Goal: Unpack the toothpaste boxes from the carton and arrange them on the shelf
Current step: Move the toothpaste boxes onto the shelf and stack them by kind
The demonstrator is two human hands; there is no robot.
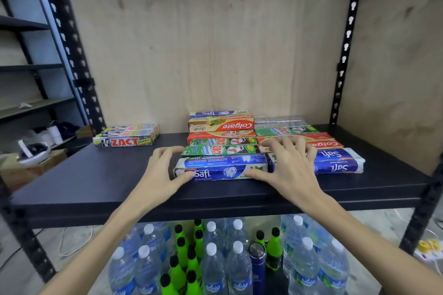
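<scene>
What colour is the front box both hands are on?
Blue and white Safi box, head view.

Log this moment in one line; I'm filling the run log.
stage: arranging | left hand, right hand: on blue box | shelf

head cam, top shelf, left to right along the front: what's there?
ZACT Smokers boxes → left hand → front Safi box, held at both ends → right hand → Safi box with upside-down print. The Colgate and green ZACT boxes stacked behind overlap these, so I left them out.
</scene>
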